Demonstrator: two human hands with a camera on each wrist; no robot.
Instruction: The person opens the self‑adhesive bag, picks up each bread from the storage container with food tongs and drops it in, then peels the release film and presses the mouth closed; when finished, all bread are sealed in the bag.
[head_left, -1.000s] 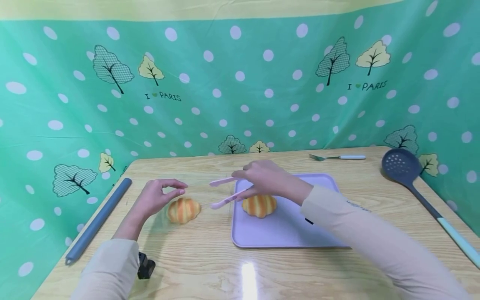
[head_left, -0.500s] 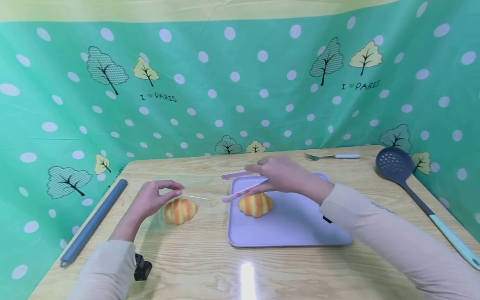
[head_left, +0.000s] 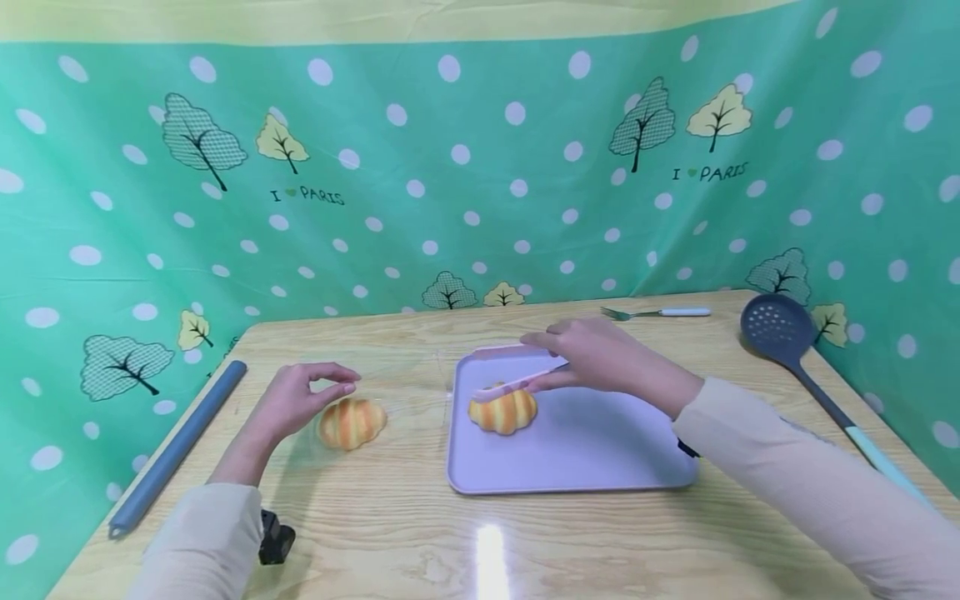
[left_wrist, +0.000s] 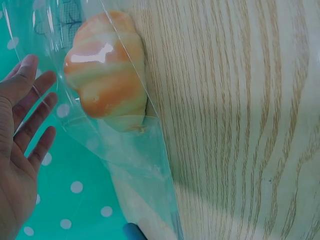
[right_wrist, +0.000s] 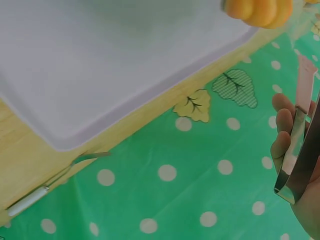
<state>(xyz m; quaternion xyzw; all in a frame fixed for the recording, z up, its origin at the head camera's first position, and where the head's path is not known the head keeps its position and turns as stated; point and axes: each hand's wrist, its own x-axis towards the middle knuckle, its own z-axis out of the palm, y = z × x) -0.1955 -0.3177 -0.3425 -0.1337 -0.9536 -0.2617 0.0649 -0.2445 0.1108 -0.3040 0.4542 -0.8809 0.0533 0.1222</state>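
Observation:
My left hand (head_left: 296, 406) pinches the upper edge of a clear plastic bag (left_wrist: 140, 165) at the left of the table. Inside the bag lies a striped bread roll (left_wrist: 107, 70), orange-brown and cream. My right hand (head_left: 592, 356) holds metal tongs with pink tips (head_left: 510, 387) over the left part of a lilac tray (head_left: 585, 467); the tips are spread apart with nothing between them. Just below the nearer tip, a second bread roll (head_left: 504, 414) rests on the tray. In the right wrist view the tongs (right_wrist: 305, 85) lie in the curled fingers.
A dark blue-grey rod (head_left: 180, 450) lies along the table's left edge. Behind the tray is a fork (head_left: 660, 312) with a white handle. A slotted skimmer (head_left: 780, 329) lies along the right edge. Green dotted cloth (head_left: 450, 208) hangs behind the table.
My right hand has drawn the tongs rightward, from beside the bag's mouth to above the tray and its roll. The left hand stays at the bag. The head view has shifted slightly.

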